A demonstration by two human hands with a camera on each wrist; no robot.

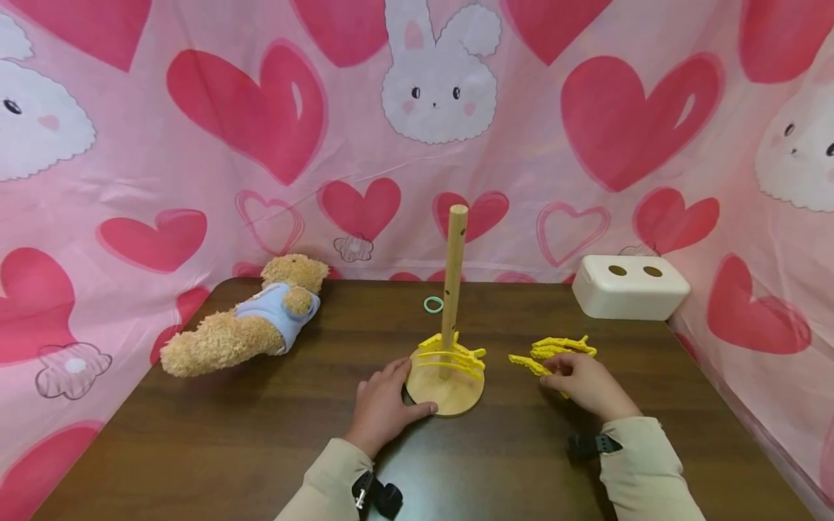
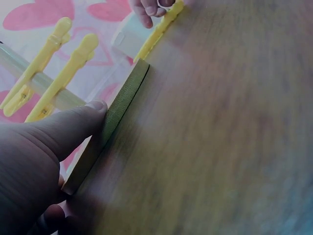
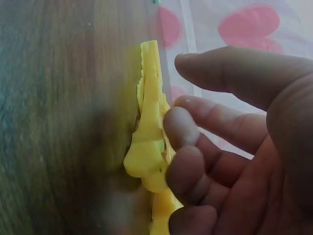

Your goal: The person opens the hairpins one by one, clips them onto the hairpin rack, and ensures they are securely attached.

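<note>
A wooden stand rises from a round base, its post dotted with small dark holes. Yellow knobbed plastic pieces sit around the lower post; two show large in the left wrist view. My left hand holds the base's edge, thumb at the front and fingers on the left side. On the table to the right lie several loose yellow plastic pieces. My right hand hovers at them, its fingers bent beside a piece and the thumb apart from it; whether the fingertips touch it I cannot tell.
A teddy bear in a light blue top lies at the back left of the dark wooden table. Behind the post is a mint-green ring. At the back right stands a white box with two round holes. A pink heart-patterned cloth hangs behind.
</note>
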